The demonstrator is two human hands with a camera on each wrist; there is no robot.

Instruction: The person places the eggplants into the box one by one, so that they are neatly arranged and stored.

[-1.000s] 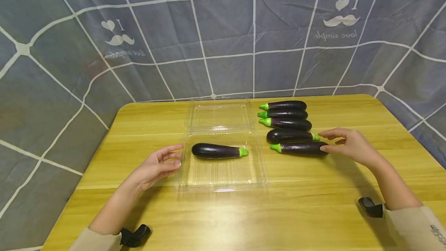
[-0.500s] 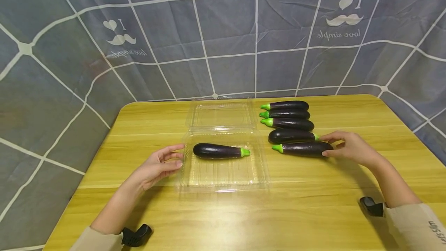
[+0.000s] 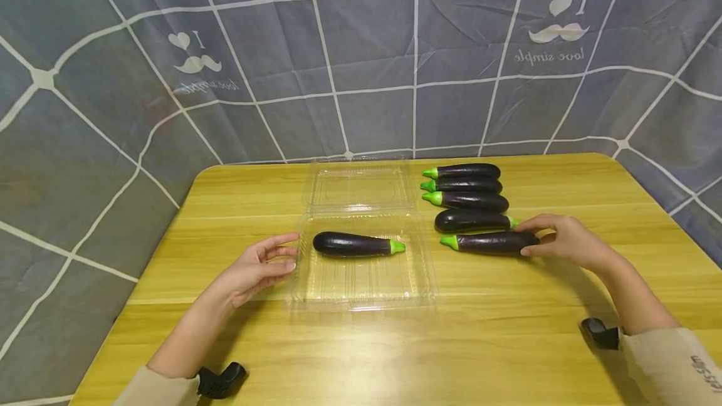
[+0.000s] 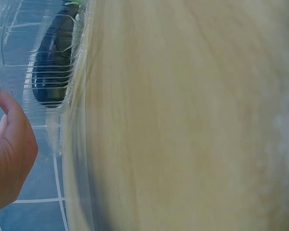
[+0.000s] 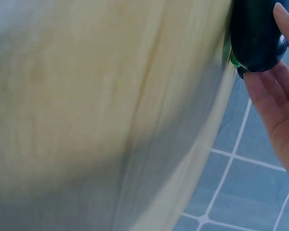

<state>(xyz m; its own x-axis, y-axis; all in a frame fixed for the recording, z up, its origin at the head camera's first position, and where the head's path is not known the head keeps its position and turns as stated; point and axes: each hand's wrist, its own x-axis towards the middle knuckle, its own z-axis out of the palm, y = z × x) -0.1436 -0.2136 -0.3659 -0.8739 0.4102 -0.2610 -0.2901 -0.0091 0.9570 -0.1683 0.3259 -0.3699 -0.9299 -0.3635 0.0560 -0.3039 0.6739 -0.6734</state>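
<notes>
In the head view, my right hand (image 3: pixel 572 243) grips the blunt end of the nearest eggplant (image 3: pixel 491 242) in the row on the right. The right wrist view has the thumb on one side of this dark eggplant (image 5: pixel 257 36) and the fingers (image 5: pixel 267 96) curved at its end. My left hand (image 3: pixel 262 268), fingers loosely bent and thumb apart from them, touches the left rim of a clear plastic clamshell container (image 3: pixel 361 290). One eggplant (image 3: pixel 352 244) lies inside its base, green stem to the right. In the left wrist view, fingertips meet the container's edge (image 4: pixel 70 103).
Several more eggplants lie stacked in a row behind the gripped one, among them a neighbour (image 3: pixel 468 220) with its stem turned right. The container's lid (image 3: pixel 361 187) lies folded back on the wooden table (image 3: pixel 395 356). A grey checked curtain (image 3: pixel 372 118) hangs behind.
My right hand's thumb and fingers have closed in on the end of the nearest eggplant. The left hand stays at the container's rim. The head view has shifted slightly.
</notes>
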